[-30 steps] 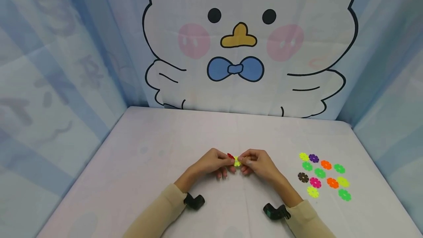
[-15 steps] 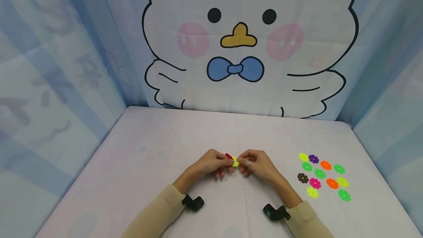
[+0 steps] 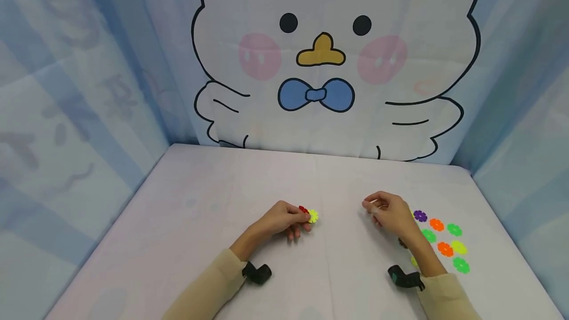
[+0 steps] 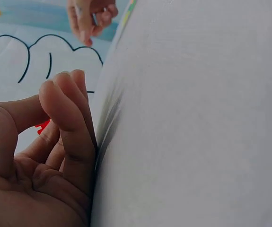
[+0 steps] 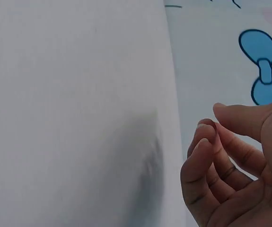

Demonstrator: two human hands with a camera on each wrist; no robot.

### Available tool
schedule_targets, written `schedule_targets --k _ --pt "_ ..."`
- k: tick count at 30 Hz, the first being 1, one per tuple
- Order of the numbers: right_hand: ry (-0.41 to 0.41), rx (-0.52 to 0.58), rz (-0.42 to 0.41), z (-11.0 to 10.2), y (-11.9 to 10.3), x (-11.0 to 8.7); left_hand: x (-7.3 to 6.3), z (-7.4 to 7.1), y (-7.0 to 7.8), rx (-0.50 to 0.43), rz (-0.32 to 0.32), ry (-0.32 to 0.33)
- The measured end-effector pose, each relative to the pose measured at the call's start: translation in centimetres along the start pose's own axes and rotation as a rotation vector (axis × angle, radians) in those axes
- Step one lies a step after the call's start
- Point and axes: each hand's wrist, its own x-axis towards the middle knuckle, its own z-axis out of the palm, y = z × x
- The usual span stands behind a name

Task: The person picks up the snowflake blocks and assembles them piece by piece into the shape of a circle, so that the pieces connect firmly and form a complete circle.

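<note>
Near the table's middle, my left hand (image 3: 282,217) pinches a red notched plastic disc (image 3: 303,209) together with a yellow notched disc (image 3: 313,216); the two overlap at the fingertips. From the left wrist, only a bit of red (image 4: 43,126) shows behind the fingers. My right hand (image 3: 390,213) hovers over the table, left of the loose discs, its fingers loosely bent. In the right wrist view nothing shows between its thumb and fingertips.
Loose discs lie at the right: purple (image 3: 420,216), orange (image 3: 437,224), green (image 3: 454,229) and several others. My right hand and forearm partly cover some, including a brown disc (image 3: 402,243). A printed curtain (image 3: 311,127) stands behind the white table (image 3: 213,270).
My right hand has let go of the yellow disc and moved right, close to the loose discs. My left hand has shifted slightly left, still holding the red and yellow discs.
</note>
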Motion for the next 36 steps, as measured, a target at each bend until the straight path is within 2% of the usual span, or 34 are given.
schedule_targets --k 8,13,17,23,28,31,36 --pt "0.056 -0.202 0.013 -5.0 4.3 -0.9 -0.5 -0.6 0.3 0.028 -0.041 0.001" --pt "0.066 -0.334 0.026 -6.7 5.9 -1.2 -0.6 -1.0 0.1 0.025 -0.068 0.002" --pt "0.047 -0.357 0.068 -7.2 6.4 -1.3 -0.5 -1.3 0.1 0.017 -0.071 -0.013" --pt "0.056 -0.364 0.07 -7.2 6.5 -1.3 -0.5 -1.4 0.2 0.015 -0.072 -0.028" --pt "0.094 -0.343 0.01 -6.9 6.1 -1.3 -0.6 -1.2 0.1 0.006 -0.076 -0.018" --pt "0.086 -0.322 -0.012 -6.6 5.6 -1.2 -0.5 -1.2 0.1 -0.005 -0.078 -0.026" --pt "0.029 -0.193 -0.008 -5.0 4.3 -0.7 -0.4 -1.4 0.3 -0.045 -0.092 -0.052"
